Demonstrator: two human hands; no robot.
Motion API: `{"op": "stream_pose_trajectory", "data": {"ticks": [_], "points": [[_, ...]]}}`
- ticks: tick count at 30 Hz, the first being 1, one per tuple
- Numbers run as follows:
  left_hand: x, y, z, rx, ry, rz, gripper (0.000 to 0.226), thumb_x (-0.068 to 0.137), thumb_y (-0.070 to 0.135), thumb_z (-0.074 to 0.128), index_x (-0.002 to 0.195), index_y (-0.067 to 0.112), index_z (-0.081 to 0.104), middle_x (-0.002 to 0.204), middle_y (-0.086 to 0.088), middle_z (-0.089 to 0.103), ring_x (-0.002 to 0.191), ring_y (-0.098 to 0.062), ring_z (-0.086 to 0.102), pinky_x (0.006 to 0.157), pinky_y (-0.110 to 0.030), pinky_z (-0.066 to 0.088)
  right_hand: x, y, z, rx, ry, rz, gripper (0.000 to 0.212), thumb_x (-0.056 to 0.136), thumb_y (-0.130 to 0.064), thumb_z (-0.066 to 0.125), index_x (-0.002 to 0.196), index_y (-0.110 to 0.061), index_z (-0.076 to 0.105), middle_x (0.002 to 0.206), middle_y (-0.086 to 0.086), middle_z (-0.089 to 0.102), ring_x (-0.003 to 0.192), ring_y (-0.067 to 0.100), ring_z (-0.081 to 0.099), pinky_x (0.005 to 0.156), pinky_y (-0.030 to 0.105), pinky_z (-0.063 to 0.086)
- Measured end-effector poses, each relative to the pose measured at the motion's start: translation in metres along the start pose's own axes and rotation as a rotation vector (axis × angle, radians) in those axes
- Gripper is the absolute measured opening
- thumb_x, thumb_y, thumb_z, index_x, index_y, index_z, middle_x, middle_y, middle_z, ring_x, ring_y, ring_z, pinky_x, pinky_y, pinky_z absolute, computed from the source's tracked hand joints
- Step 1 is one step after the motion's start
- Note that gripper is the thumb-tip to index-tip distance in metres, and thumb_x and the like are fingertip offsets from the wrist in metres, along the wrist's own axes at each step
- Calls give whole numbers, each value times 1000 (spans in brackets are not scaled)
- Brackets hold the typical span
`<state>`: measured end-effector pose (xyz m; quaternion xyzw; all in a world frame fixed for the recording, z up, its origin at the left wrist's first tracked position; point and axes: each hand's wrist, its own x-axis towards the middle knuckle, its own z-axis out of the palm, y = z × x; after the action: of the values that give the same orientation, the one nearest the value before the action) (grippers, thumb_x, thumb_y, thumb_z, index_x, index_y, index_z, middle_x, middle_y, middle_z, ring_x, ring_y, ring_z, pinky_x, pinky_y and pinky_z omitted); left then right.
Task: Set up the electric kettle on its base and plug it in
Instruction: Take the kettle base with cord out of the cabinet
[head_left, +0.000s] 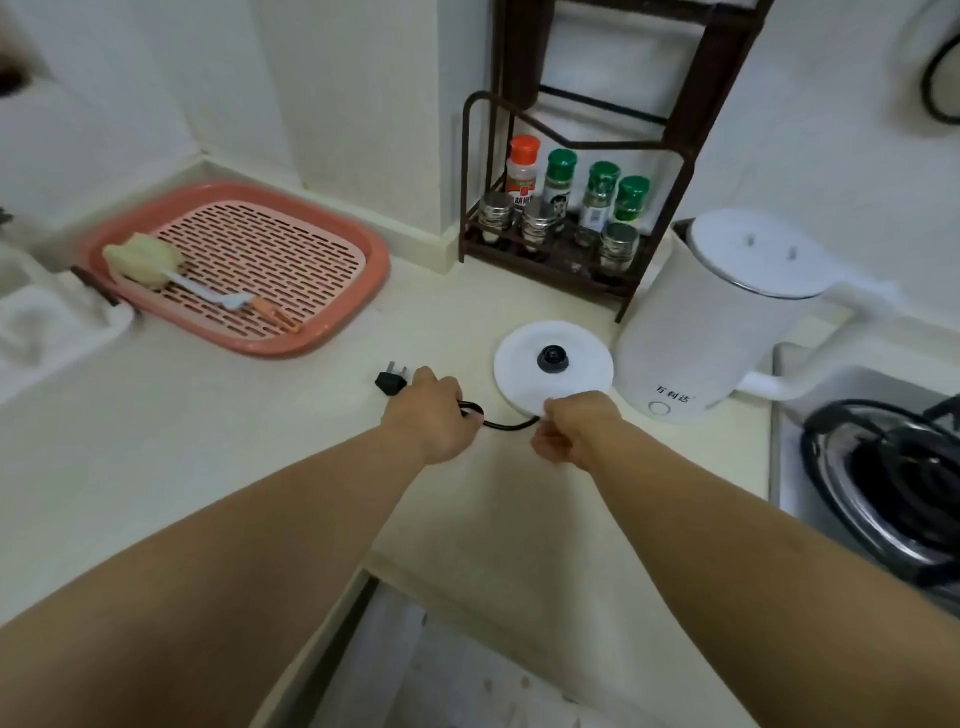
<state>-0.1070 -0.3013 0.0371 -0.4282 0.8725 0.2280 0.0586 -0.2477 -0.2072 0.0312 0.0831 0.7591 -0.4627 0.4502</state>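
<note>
Presently, at the left of the table (208, 415), a pink draining tray (374, 270) holds a sponge brush (143, 257); neither bears on the task.

The black plug (390, 382) lies flat on the table, prongs pointing away from the person, just beyond the left hand (434, 415). That hand's grip is closed round the black power cord (511, 426) directly behind the plug; a loop of cord shows at its near side. The plug body looks rigid and light, and would be best taken by its moulded sides, clear of the prongs.

The cord runs slack across a short gap to the right hand (574, 431), whose fingers are curled and appear to pinch the cord where it leaves the kettle base (553, 364). The cord appears soft and pliant; it should follow a pull but may drag the base, which looks light and flat and likely to slide on the smooth surface.

The white electric kettle (711, 322) stands upright on the table, touching or just beside the base on its right, not yet seated on the black centre connector (551, 359). It would be the heaviest item, more so if filled, which cannot be told with the lid shut. Its handle, at the right, is the proper hold.

A spice rack (550, 228) stands behind; a gas hob (883, 478) lies at far right. No wall socket is visible.
</note>
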Motion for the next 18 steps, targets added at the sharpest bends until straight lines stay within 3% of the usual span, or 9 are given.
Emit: {"op": "stream_pose_trajectory", "data": {"ticks": [2, 4, 6, 9, 12, 16, 18], "points": [[-2, 2, 1, 2, -4, -7, 46, 88, 47, 51, 121, 15, 58, 127, -9, 41, 105, -27, 57, 95, -38, 48, 4, 3, -1, 59, 60, -44, 53, 79, 4, 58, 125, -11, 36, 102, 18, 59, 72, 26, 54, 39, 29, 53], [-6, 3, 2, -30, -27, -7, 48, 89, 45, 52, 127, 16, 56, 130, -10, 40, 111, -26, 55, 98, -34, 46, -2, 7, -4, 64, 35, -108, 69, 80, 5, 56, 135, -22, 25, 115, 15, 55, 75, 23, 53, 39, 25, 52], [-16, 3, 1, -76, -68, 8, 53, 91, 37, 54, 139, 17, 45, 137, -11, 39, 122, -27, 50, 102, -30, 39, -14, 13, -10, -25, -58, -143, 61, 82, 5, 52, 135, -17, 32, 110, 14, 54, 72, 21, 50, 45, 25, 51], [-35, 2, -3, -116, -98, 35, 64, 90, 20, 54, 149, 17, 27, 151, -10, 30, 138, -25, 36, 110, -28, 29, -35, 24, -24, -75, -148, -146, 22, 86, 6, 49, 107, 0, 51, 87, 14, 53, 59, 20, 48, 40, 22, 45], [-70, 3, -8, -88, -74, 52, 67, 91, 17, 53, 151, 17, 22, 160, -8, 14, 148, -21, 16, 116, -27, 17, -73, 43, -41, -127, -238, -134, 6, 91, -1, 49, 96, -4, 51, 72, 12, 52, 56, 19, 49, 43, 25, 43], [-138, 4, -4, -28, -125, -18, 61, 90, 29, 56, 146, 18, 34, 152, -7, 36, 136, -26, 40, 109, -29, 33, -128, 85, -61, -183, -312, -139, 9, 93, -6, 48, 85, -6, 52, 71, 12, 55, 56, 18, 48, 54, 24, 41], [-176, 1, 6, 18, -161, -31, 57, 91, 31, 54, 143, 16, 38, 149, -7, 41, 134, -25, 43, 108, -29, 35, -151, 111, -66, -182, -354, -152, 15, 95, -8, 46, 81, -8, 51, 70, 10, 54, 58, 17, 46, 57, 23, 38]]}}
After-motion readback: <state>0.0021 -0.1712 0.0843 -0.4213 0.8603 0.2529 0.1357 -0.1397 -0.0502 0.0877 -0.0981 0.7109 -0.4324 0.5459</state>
